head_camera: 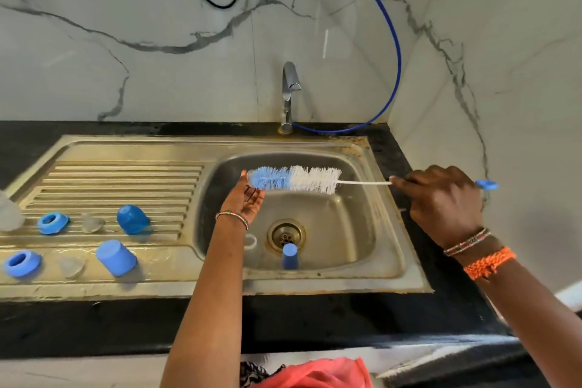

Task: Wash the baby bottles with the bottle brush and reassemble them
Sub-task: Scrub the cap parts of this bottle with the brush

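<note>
My right hand [441,201] grips the thin white handle of a bottle brush [296,179] and holds it level over the sink [387,198]. Its bristles are blue at the tip and white behind. My left hand [245,195] is open, palm up, touching the blue bristle end from below. In the basin a blue cap [290,256] stands by the drain, and a clear bottle [251,246] lies beside my left forearm. On the drainboard lie two blue collar rings [52,223] [22,263], two clear teats [92,223] [71,266] and two blue caps [133,219] [116,258].
A chrome tap [289,94] stands behind the basin, not running, with a blue hose [395,50] looping from its base up the marble wall. A clear bottle [9,214] shows at the far left edge. Black countertop [315,318] surrounds the steel sink unit.
</note>
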`<control>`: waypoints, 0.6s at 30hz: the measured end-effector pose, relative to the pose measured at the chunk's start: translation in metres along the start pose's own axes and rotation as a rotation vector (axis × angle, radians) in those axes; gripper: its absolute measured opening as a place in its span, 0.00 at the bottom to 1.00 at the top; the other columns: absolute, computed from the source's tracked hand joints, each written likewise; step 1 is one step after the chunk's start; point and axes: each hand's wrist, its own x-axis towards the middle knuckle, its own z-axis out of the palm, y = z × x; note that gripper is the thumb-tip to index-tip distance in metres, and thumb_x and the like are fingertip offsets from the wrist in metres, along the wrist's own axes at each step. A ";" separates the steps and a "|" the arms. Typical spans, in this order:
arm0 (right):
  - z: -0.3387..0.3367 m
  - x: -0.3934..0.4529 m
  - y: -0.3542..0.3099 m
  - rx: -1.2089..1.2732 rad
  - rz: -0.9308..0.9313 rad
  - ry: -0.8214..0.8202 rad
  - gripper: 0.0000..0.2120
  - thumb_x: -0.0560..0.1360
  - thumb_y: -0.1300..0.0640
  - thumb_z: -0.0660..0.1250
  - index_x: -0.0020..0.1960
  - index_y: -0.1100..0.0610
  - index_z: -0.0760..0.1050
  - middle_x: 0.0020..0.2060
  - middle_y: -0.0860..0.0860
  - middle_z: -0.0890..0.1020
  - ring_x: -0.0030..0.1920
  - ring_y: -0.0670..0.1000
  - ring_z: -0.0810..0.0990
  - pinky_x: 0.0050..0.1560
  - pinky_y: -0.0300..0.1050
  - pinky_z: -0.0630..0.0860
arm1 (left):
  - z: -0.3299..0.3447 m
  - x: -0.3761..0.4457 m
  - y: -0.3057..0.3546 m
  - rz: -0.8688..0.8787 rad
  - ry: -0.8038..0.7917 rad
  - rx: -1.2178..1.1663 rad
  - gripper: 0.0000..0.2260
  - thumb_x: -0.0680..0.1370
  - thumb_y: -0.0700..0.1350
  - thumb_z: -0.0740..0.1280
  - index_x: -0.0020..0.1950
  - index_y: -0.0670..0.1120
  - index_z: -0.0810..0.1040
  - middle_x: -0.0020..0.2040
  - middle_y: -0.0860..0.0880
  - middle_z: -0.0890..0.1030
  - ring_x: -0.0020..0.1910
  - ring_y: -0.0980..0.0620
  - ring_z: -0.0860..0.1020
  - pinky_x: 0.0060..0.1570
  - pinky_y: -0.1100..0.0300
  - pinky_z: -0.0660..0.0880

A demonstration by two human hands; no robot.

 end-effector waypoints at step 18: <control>0.052 0.040 -0.026 -0.098 0.141 -0.293 0.09 0.71 0.52 0.70 0.45 0.57 0.80 0.37 0.55 0.80 0.40 0.60 0.80 0.38 0.50 0.76 | -0.024 0.020 0.038 0.156 0.041 -0.173 0.12 0.79 0.34 0.52 0.40 0.44 0.69 0.39 0.49 0.75 0.38 0.53 0.74 0.43 0.60 0.74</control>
